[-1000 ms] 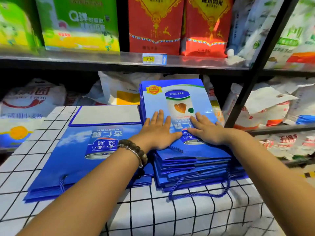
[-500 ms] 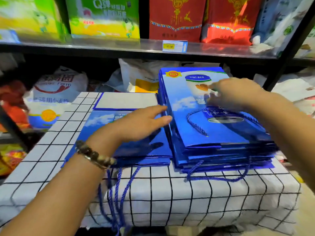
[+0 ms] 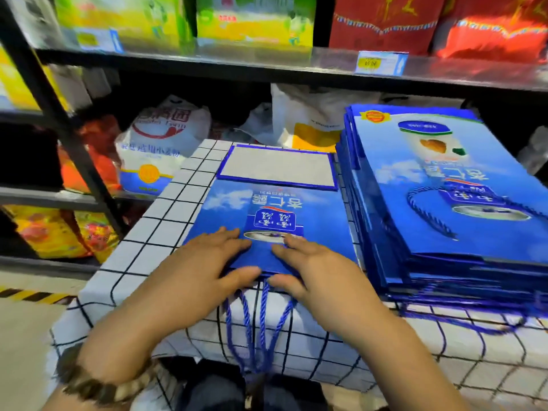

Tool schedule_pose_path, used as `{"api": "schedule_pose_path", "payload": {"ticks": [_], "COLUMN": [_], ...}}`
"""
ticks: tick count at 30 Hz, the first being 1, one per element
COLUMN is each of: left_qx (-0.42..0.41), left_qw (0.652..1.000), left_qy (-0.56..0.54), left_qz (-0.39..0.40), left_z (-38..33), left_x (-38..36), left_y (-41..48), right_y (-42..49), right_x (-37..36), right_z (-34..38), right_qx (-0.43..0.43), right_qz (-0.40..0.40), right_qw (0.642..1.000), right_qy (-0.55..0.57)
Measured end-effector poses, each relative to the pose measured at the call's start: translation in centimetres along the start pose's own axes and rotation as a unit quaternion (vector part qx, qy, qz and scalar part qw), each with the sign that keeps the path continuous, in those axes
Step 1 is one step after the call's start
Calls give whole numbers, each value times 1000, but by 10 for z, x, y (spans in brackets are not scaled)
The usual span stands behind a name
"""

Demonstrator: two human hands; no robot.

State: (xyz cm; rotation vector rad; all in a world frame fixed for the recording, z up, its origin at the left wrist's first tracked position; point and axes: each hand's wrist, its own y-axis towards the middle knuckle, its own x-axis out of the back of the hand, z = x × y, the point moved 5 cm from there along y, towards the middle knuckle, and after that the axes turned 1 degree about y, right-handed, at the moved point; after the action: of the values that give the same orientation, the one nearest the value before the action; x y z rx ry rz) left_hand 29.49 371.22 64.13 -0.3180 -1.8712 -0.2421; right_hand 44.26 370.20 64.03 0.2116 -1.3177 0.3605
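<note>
A flat blue paper gift bag [image 3: 267, 209] lies on the checked tablecloth [image 3: 160, 229], its grey base flap folded out at the far end. My left hand [image 3: 204, 268] and my right hand [image 3: 314, 271] lie side by side on its near edge, fingers straight on top and thumbs at the rim. Blue cord handles [image 3: 255, 321] hang from that edge over the table front. To the right stands a thick stack of the same blue bags [image 3: 444, 203], a cord loop lying on the top one.
Black metal shelving [image 3: 207, 63] runs behind the table, holding green and red boxes above and white flour sacks [image 3: 160, 143] below. A yellow price tag [image 3: 379, 63] sits on the shelf edge. Hazard-striped floor tape [image 3: 32, 295] shows at left.
Both hands left the stack on the right and came down onto the near edge of the single bag on the left. The view swung left.
</note>
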Motion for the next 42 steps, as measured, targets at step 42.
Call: {"api": "schedule_pose_path", "payload": {"ticks": [42], "left_qx": [61], "left_qw": [951], "left_qy": [-277], "left_qz": [-120], "left_z": [-22], "left_x": [21], "left_y": [-9], "right_y": [39], "right_x": [48], "right_z": [10], "right_qx": [-70], "right_qz": [-108], "right_qw": [856], "right_qy": [500]}}
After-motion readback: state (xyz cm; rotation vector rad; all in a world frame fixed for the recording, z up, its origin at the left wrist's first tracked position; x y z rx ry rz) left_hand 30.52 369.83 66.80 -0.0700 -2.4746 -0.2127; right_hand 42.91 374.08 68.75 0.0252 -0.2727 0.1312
